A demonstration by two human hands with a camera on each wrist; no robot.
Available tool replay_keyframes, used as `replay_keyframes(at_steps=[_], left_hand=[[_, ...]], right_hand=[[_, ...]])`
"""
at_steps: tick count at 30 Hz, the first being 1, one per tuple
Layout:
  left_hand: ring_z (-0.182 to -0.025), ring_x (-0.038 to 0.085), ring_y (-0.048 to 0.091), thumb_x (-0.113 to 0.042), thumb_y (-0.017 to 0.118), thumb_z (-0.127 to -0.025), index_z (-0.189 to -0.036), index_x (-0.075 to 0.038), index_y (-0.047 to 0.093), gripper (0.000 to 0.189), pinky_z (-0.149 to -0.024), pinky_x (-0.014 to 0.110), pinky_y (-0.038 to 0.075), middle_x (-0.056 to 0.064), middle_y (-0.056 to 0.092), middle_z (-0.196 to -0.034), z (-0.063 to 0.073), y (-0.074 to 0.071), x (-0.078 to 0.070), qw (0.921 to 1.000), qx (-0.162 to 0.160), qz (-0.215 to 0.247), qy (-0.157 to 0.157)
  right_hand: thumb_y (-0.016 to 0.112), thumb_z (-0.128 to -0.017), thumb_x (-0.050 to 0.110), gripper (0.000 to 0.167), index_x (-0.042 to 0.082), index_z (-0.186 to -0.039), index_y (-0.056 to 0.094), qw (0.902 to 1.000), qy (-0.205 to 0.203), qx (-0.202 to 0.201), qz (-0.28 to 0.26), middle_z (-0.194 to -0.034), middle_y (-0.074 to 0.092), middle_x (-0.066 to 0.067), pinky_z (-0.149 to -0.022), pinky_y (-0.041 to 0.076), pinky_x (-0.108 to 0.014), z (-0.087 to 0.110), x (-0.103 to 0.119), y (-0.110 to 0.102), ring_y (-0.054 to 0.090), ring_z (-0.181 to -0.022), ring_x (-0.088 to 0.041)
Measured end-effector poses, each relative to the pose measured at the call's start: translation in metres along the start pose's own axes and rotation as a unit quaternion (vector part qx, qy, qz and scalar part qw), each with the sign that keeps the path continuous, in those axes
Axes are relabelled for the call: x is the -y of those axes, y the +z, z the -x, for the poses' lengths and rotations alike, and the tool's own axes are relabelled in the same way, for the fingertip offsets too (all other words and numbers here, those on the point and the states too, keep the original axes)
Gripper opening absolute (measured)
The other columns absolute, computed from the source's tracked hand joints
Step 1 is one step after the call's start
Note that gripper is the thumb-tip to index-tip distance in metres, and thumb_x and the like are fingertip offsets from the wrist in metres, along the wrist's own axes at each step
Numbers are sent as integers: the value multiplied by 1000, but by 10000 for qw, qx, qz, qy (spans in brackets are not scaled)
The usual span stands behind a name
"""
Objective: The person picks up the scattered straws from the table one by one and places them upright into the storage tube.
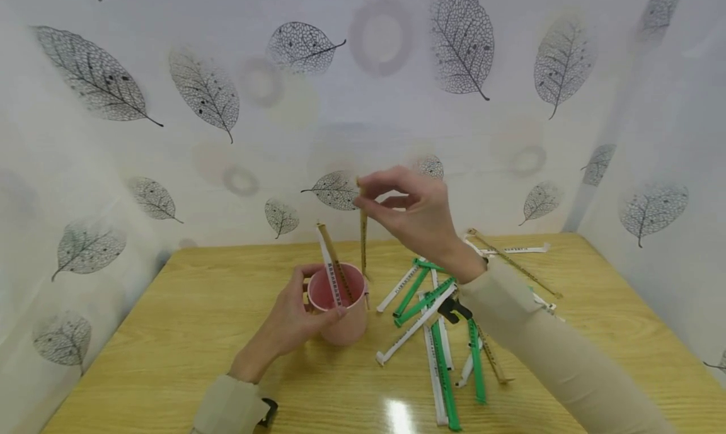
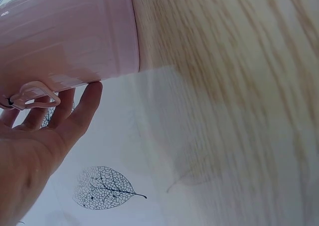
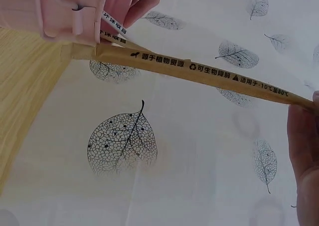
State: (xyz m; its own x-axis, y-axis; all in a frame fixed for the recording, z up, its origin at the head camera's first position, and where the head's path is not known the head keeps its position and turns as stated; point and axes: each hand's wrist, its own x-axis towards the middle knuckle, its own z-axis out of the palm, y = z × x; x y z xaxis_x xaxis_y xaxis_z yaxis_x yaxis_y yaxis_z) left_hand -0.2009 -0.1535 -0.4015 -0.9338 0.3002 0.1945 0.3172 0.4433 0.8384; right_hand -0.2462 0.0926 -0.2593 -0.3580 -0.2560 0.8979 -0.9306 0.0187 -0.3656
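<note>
Well, right wrist view: showed dark printing along the brown wrapped straw [image 3: 194, 74], its lower end just beside the rim of the pink cup [image 1: 343, 330]; whether they touched could not be told.
Left wrist view: showed a pink loop [image 2: 37, 85] on the cup's side and fingertips of the left hand [image 1: 292, 317] against it.
Head view: alone showed the loose pile of wrapped straws [image 1: 443, 377], white, green and brown, right of the cup.
Right grip: the right hand [image 1: 418, 213] pinched that brown straw near its upper end, so it hung nearly upright.
Left grip: thumb at the near rim, fingers curled round the cup.
Inside the cup: a white straw [image 1: 329, 267] and another brown straw [image 1: 336, 257] leaned together, tops above the rim.
In the way: the right sleeve [image 1: 535, 336] crossed over part of the pile.
Surface: yellowish wood-grain table [image 1: 187, 333], glare near its front.
Room: pale wall covering [image 1: 357, 131] printed with veined leaves and rings.
</note>
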Motion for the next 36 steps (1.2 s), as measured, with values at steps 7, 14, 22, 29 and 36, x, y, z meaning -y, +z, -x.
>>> replay_keyframes(at_steps=[7, 14, 22, 29, 36], left_hand=[[-127, 32, 58, -34, 84, -84, -146, -14, 37, 80, -91, 33, 58, 12, 53, -143, 0, -1, -1, 10000, -15, -31, -59], [-125, 30, 59, -34, 85, -83, -146, -16, 37, 81, -89, 30, 58, 11, 53, -142, 0, 0, -2, 10000, -47, -51, -65], [-125, 34, 59, -33, 83, -85, -146, -13, 37, 79, -88, 30, 58, 15, 53, -143, -1, 0, 0, 9999, 26, 100, 36], [-124, 32, 59, -33, 84, -84, -145, -14, 37, 80, -89, 30, 57, 14, 54, -141, -1, 1, -1, 10000, 28, 55, -23], [-123, 30, 60, -34, 84, -83, -146, -14, 36, 81, -89, 33, 58, 13, 55, -141, 0, 0, -2, 10000, -32, -70, 28]], right_hand=[[79, -84, -5, 23, -10, -105, 70, 9998, -204, 7, -3, -95, 75, -21, -68, 63, -30, -6, 1, 4, 75, -83, -22], [79, -81, -11, 26, -10, -105, 70, 9998, -161, 55, -88, -95, 75, -21, -66, 63, -29, -6, 0, 11, 75, -81, -23], [81, -79, -10, 26, -5, -103, 72, 9996, -55, 242, 148, -95, 76, -18, -66, 62, -26, 11, -17, 21, 75, -78, -23], [81, -80, -10, 27, -4, -104, 71, 9987, 139, 322, 366, -95, 76, -17, -64, 61, -25, 29, -32, 23, 74, -78, -24], [80, -81, -8, 26, -4, -105, 71, 9967, 500, 563, 302, -96, 76, -16, -67, 61, -23, 45, -43, 26, 75, -80, -25]])
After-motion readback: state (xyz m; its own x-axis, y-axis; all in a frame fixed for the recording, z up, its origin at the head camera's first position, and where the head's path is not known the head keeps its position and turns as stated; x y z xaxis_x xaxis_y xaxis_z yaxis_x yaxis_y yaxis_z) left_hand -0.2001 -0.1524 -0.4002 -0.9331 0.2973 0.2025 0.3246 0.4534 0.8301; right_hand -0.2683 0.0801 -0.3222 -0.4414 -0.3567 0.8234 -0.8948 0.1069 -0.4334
